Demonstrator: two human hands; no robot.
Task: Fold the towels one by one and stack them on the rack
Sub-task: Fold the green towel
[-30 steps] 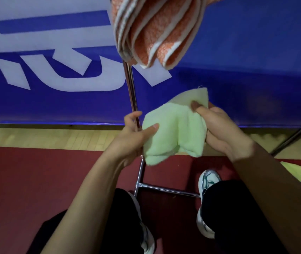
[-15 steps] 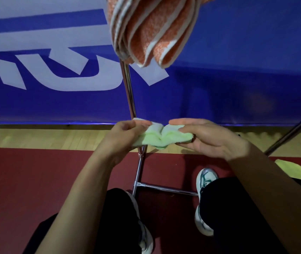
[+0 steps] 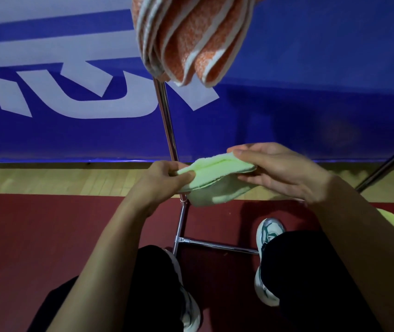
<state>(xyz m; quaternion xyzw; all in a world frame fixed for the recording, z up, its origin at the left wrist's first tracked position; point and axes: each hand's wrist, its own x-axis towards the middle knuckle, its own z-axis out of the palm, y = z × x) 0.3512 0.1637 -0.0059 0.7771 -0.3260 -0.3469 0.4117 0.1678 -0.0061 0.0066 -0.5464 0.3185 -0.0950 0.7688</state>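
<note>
Fluffy pale-green towel (image 3: 217,178), folded into a thick soft wad, sits between both hands in front of the chrome rack pole (image 3: 167,121). Left hand (image 3: 164,180) pinches its left edge with curled fingers; right hand (image 3: 279,171) clamps the other end, thumb on top, fingers flat beneath. Since half a second ago it's flatter, one flap sagging lower. Orange-and-white striped towel (image 3: 191,37) hangs overhead, blue banner (image 3: 311,92) behind.
</note>
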